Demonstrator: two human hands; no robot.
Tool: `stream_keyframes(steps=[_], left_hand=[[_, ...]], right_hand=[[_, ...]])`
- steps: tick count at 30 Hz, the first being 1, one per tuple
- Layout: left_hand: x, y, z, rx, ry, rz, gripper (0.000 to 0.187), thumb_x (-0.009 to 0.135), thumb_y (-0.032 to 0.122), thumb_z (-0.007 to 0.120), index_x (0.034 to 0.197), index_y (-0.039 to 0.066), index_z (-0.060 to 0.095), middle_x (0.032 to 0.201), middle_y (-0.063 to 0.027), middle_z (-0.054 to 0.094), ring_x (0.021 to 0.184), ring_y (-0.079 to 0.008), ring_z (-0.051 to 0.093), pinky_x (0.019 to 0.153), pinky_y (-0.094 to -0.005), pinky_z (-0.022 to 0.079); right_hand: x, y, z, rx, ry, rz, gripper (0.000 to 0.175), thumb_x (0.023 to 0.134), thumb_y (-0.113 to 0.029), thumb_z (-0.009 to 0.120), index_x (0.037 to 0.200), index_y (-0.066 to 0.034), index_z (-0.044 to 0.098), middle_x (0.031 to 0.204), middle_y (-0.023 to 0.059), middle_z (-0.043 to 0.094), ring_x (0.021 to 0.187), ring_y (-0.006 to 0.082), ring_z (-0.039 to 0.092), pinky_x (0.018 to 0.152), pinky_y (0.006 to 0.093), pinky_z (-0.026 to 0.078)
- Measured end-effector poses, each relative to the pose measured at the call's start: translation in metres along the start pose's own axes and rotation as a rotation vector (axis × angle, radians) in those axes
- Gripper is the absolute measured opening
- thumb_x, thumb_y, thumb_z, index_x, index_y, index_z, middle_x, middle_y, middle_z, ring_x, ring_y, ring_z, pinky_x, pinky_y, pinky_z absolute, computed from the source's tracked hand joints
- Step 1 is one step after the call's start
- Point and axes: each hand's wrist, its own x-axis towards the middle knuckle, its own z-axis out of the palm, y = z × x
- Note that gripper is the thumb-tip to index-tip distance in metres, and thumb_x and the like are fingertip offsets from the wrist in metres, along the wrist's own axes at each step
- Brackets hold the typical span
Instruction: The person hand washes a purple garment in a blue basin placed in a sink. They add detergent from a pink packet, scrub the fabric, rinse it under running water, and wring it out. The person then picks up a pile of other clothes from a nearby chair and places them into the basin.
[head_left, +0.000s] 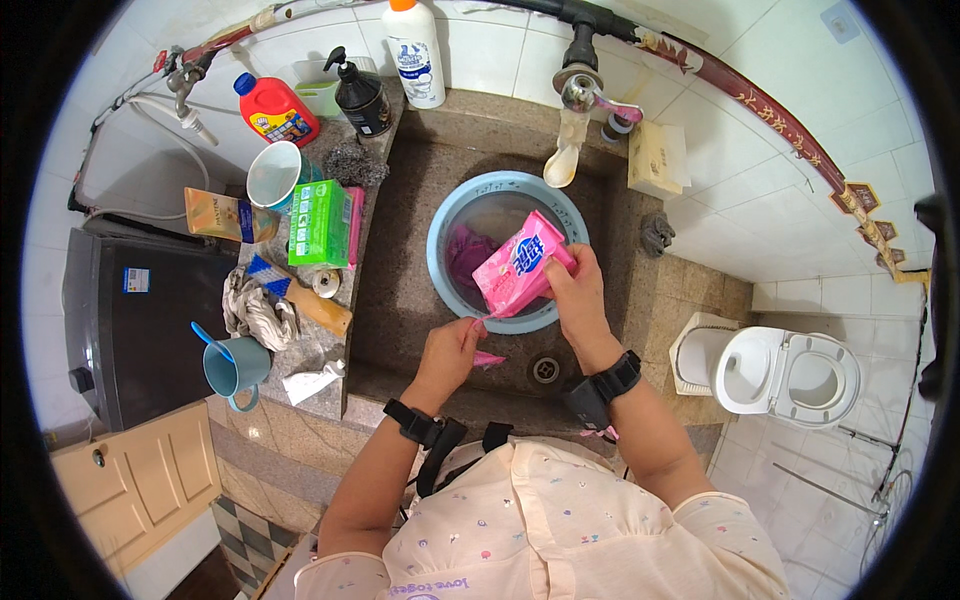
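Observation:
My right hand (579, 301) grips a glossy pink plastic packet (523, 266) with printed writing on it. The packet is tilted above a light-blue round basin (444, 296) in the stone sink. Pinched in my left hand (448, 354) is the packet's lower left corner, where the wrapper is drawn into a thin twist. A pink scrap of film (489, 359) shows just below those fingers; whether it joins the packet I cannot tell. Water fills part of the basin, with a purple-pink cloth (471, 253) in it at the left.
A tap (576, 97) with a spout overhangs the basin's far side. The left ledge holds a green box (319, 223), a wooden-handled brush (315, 300), a blue mug (237, 367) and several bottles. On the right ledge stands a yellowish box (651, 159). The drain (546, 370) lies near the sink's front.

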Motion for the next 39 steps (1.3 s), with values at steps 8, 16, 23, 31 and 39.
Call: stream_keyframes(steps=[8, 16, 23, 31, 39], left_hand=[[0.004, 0.002, -0.013, 0.049, -0.044, -0.073, 0.023, 0.092, 0.020, 0.057, 0.095, -0.001, 0.065, 0.083, -0.0205, 0.066, 0.077, -0.0356, 0.065, 0.069, -0.0395, 0.051], [0.007, 0.028, -0.006, -0.135, 0.067, 0.022, 0.064, 0.084, 0.024, 0.070, 0.134, -0.005, 0.043, 0.110, -0.0192, 0.062, 0.085, -0.0263, 0.066, 0.074, -0.0359, 0.052], [0.005, 0.028, -0.015, 0.106, 0.129, 0.217, 0.049, 0.082, 0.015, 0.072, 0.126, 0.002, 0.053, 0.104, -0.0180, 0.061, 0.084, -0.0257, 0.064, 0.074, -0.0339, 0.053], [0.003, 0.049, -0.012, 0.165, 0.095, 0.151, 0.021, 0.079, 0.014, 0.072, 0.094, 0.004, 0.059, 0.086, -0.0124, 0.060, 0.077, -0.0298, 0.061, 0.067, -0.0367, 0.049], [0.003, 0.039, -0.003, 0.262, 0.168, 0.170, 0.013, 0.086, 0.015, 0.063, 0.092, 0.004, 0.058, 0.087, -0.0137, 0.060, 0.079, -0.0346, 0.061, 0.067, -0.0422, 0.049]], right_hand=[[0.004, -0.003, -0.009, 0.150, -0.011, 0.112, 0.028, 0.087, -0.015, 0.062, 0.103, 0.0028, 0.049, 0.094, 0.0090, 0.057, 0.078, 0.0148, 0.061, 0.069, 0.0309, 0.057], [-0.004, 0.004, -0.011, 0.341, -0.127, 0.240, 0.028, 0.089, -0.018, 0.060, 0.104, 0.0019, 0.046, 0.098, 0.0120, 0.058, 0.085, 0.0192, 0.064, 0.073, 0.0341, 0.058], [-0.010, 0.013, -0.009, 0.283, -0.101, 0.250, 0.020, 0.093, -0.019, 0.056, 0.102, -0.0025, 0.047, 0.095, 0.0092, 0.061, 0.082, 0.0175, 0.065, 0.072, 0.0346, 0.058], [-0.019, 0.013, 0.001, 0.210, -0.067, 0.211, 0.028, 0.087, -0.016, 0.065, 0.102, 0.0007, 0.049, 0.092, 0.0076, 0.056, 0.079, 0.0144, 0.061, 0.064, 0.0304, 0.056], [-0.022, 0.019, 0.006, 0.030, -0.087, 0.110, 0.028, 0.084, -0.017, 0.068, 0.096, 0.0011, 0.051, 0.085, 0.0067, 0.056, 0.076, 0.0122, 0.056, 0.061, 0.0279, 0.050]])
